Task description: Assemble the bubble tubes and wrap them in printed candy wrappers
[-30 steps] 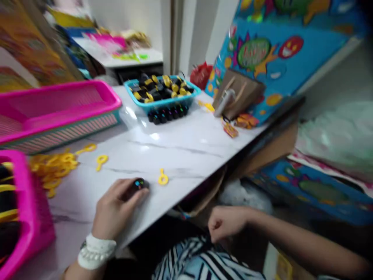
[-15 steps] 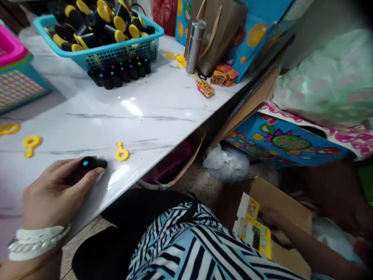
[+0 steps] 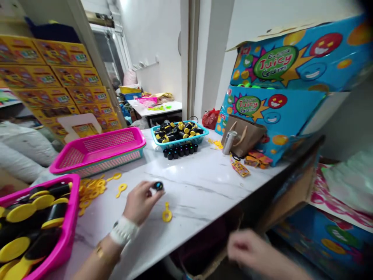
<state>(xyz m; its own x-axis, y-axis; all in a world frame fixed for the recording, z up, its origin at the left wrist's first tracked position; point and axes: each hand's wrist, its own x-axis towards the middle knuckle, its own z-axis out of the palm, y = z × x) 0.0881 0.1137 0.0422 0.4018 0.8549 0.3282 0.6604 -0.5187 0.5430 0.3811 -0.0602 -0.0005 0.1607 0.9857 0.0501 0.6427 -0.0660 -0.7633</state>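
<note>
My left hand (image 3: 141,202) rests on the white marble table (image 3: 201,186) with its fingers closed round a small black toy piece (image 3: 158,186) that has a blue dot on top. A yellow ring-shaped part (image 3: 167,215) lies just to the right of that hand. My right hand (image 3: 247,249) hangs below the table's front edge, blurred by motion, so its fingers are unclear. A pile of yellow ring parts (image 3: 93,186) lies left of my left hand.
A pink basket (image 3: 70,221) of black and yellow pieces stands at the near left, another pink basket (image 3: 99,149) behind it. A blue basket (image 3: 180,136) with a row of black pieces stands further back. A metal bottle (image 3: 229,142), brown bag and blue cartons line the right.
The camera lifted from the floor boxes back to the table. My right hand came up out of the cardboard box below. My left hand stays on the black piece.
</note>
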